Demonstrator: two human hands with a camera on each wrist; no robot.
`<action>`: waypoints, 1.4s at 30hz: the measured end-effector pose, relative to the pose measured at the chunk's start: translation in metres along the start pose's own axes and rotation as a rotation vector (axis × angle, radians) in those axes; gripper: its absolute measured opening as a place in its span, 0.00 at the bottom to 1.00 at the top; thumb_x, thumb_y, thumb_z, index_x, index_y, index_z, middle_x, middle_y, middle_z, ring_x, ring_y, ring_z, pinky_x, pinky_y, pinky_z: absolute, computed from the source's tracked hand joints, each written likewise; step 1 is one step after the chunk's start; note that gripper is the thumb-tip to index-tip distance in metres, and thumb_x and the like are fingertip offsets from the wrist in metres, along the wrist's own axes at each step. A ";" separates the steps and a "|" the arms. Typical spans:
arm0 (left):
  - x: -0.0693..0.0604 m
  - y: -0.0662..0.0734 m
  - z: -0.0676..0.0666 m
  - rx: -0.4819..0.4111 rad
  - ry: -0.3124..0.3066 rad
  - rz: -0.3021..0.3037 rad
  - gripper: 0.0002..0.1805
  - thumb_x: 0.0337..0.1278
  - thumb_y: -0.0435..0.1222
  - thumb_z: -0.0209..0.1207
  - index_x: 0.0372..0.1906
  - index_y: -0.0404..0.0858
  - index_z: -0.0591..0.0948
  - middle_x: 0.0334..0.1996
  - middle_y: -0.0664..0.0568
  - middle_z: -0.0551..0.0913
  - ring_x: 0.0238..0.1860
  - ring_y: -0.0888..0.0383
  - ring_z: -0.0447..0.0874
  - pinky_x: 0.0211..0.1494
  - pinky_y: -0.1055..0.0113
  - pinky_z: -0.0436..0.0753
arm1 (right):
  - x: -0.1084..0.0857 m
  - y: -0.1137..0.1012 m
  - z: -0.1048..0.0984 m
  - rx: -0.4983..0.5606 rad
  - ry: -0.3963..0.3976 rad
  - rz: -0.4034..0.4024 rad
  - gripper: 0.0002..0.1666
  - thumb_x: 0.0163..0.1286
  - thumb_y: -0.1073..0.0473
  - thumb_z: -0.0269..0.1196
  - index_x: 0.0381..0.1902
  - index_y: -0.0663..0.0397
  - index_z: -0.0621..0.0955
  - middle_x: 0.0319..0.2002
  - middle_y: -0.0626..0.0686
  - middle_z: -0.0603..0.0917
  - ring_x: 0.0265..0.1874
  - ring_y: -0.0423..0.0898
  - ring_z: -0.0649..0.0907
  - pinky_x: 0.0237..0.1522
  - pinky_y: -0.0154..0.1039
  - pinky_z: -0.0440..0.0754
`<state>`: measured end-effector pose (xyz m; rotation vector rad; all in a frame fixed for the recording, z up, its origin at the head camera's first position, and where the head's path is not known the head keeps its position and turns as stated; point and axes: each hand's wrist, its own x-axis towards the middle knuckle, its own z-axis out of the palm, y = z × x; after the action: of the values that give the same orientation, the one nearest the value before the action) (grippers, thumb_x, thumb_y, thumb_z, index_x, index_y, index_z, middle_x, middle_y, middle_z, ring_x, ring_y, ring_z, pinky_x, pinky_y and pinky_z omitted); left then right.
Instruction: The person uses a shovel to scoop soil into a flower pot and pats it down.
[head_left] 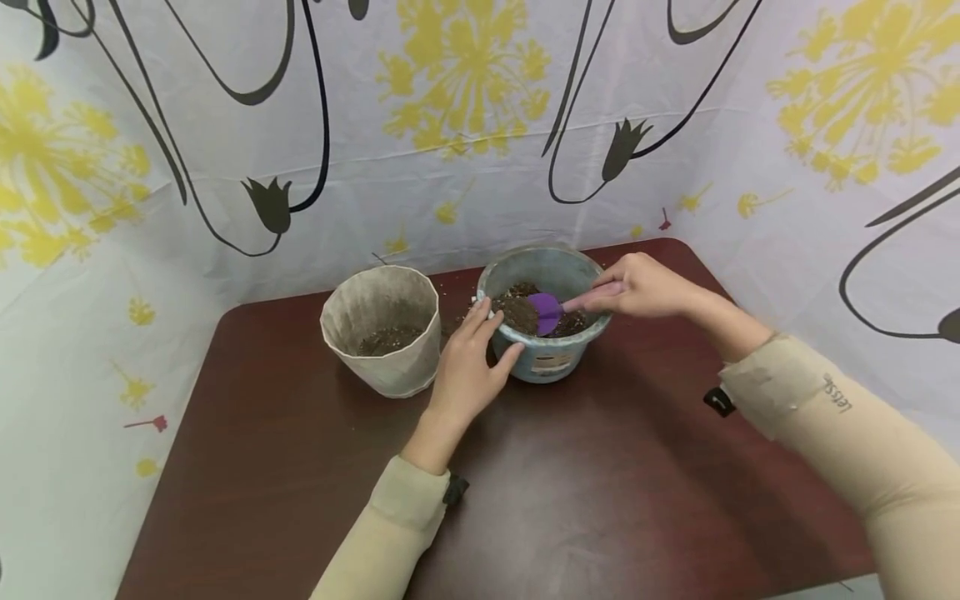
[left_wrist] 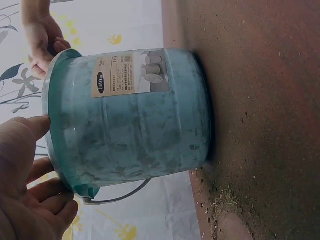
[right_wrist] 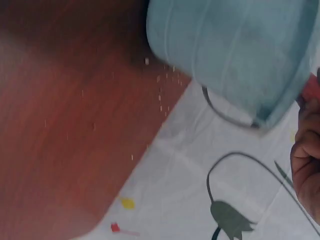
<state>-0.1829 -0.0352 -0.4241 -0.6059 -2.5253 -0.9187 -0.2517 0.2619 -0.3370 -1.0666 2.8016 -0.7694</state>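
Note:
A blue bucket (head_left: 551,364) with a paper label holds dark soil (head_left: 573,323). My left hand (head_left: 468,362) holds its rim at the near left, the thumb on the near side and the fingers further round. In the left wrist view those fingers (left_wrist: 52,200) curl at the rim beside the wire handle (left_wrist: 120,196). My right hand (head_left: 645,286) grips the pink handle of a small trowel (head_left: 550,314) from the right. Its purple blade is inside the bucket, with a mound of soil at its tip. In the right wrist view the bucket mostly hides the trowel.
Left of the bucket stands a whitish ribbed pot (head_left: 382,371) with some soil at its bottom. Both stand towards the back of a dark red-brown table (head_left: 300,483). Soil crumbs (left_wrist: 220,205) lie beside the bucket. A patterned white cloth (head_left: 420,217) hangs behind and at the sides.

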 end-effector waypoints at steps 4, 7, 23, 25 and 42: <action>0.000 0.000 0.001 -0.013 0.001 0.006 0.32 0.66 0.50 0.65 0.66 0.35 0.78 0.73 0.42 0.68 0.76 0.48 0.62 0.74 0.53 0.67 | -0.002 -0.002 0.007 0.069 0.020 0.043 0.09 0.69 0.54 0.69 0.44 0.44 0.92 0.11 0.39 0.71 0.11 0.30 0.57 0.14 0.31 0.59; -0.001 -0.001 0.001 -0.023 0.000 0.000 0.32 0.66 0.50 0.65 0.67 0.35 0.78 0.73 0.43 0.68 0.76 0.48 0.62 0.74 0.53 0.66 | -0.004 -0.001 0.011 0.141 0.017 0.095 0.09 0.71 0.51 0.67 0.46 0.36 0.91 0.12 0.40 0.63 0.13 0.32 0.52 0.14 0.31 0.54; -0.002 -0.002 0.000 0.009 0.007 -0.010 0.31 0.66 0.52 0.64 0.65 0.36 0.79 0.74 0.45 0.68 0.75 0.49 0.65 0.73 0.51 0.68 | -0.036 0.005 0.013 0.354 0.213 0.334 0.16 0.71 0.42 0.66 0.52 0.35 0.89 0.45 0.42 0.90 0.41 0.35 0.83 0.41 0.30 0.79; -0.002 -0.002 0.000 0.028 0.021 -0.010 0.31 0.66 0.52 0.64 0.65 0.36 0.79 0.73 0.44 0.69 0.74 0.47 0.66 0.73 0.50 0.68 | -0.042 0.005 0.013 0.371 0.259 0.368 0.16 0.70 0.43 0.67 0.51 0.39 0.90 0.44 0.44 0.91 0.39 0.38 0.82 0.38 0.31 0.78; -0.003 -0.001 0.002 0.060 0.044 -0.031 0.30 0.66 0.52 0.64 0.63 0.38 0.81 0.73 0.45 0.69 0.71 0.45 0.70 0.72 0.49 0.70 | -0.060 0.014 0.024 0.427 0.302 0.422 0.20 0.69 0.39 0.66 0.53 0.39 0.89 0.48 0.42 0.89 0.55 0.33 0.83 0.50 0.26 0.79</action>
<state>-0.1815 -0.0347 -0.4273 -0.5242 -2.5195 -0.8546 -0.2090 0.2986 -0.3723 -0.2999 2.7352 -1.4668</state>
